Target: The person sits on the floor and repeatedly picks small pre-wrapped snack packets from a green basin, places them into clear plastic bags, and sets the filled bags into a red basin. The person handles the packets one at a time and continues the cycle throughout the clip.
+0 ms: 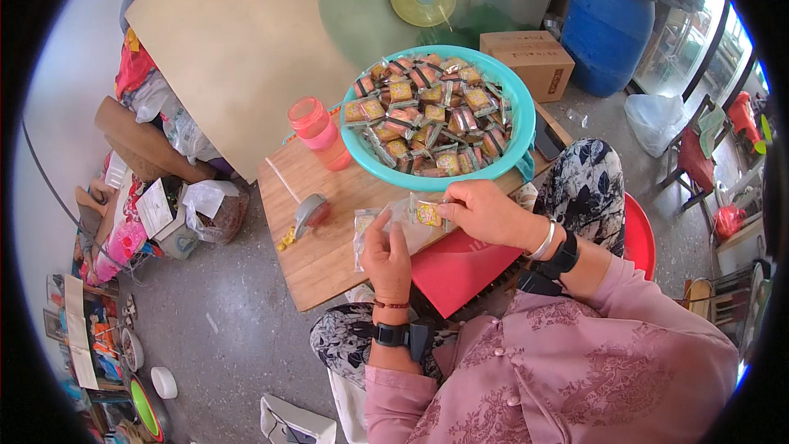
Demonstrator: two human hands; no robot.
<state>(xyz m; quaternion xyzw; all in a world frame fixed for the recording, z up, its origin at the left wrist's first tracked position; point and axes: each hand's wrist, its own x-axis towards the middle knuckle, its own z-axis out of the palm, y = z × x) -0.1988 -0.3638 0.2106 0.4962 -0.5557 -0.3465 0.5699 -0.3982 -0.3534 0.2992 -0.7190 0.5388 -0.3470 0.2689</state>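
Note:
My right hand (486, 212) pinches a small wrapped snack (428, 214) with a yellow print, in a clear wrapper. Its fingers are closed at the wrapper's end. My left hand (386, 259) grips a clear plastic bag (413, 236) over the front of the wooden board (288, 267). Another wrapped piece shows through the plastic beside my left fingertips. Just beyond my hands stands a turquoise basin (358, 166), heaped with similar wrapped snacks (427, 111). The snack overlaps the bag's opening; whether it is inside, I cannot tell.
Left of the basin is a pink-red plastic bottle (319, 133). A metal scoop (312, 212) with a pale handle lies near small yellow bits (286, 239). A red sheet (460, 267) lies below my hands. Farther back are a cardboard box (528, 64) and a blue barrel (608, 37).

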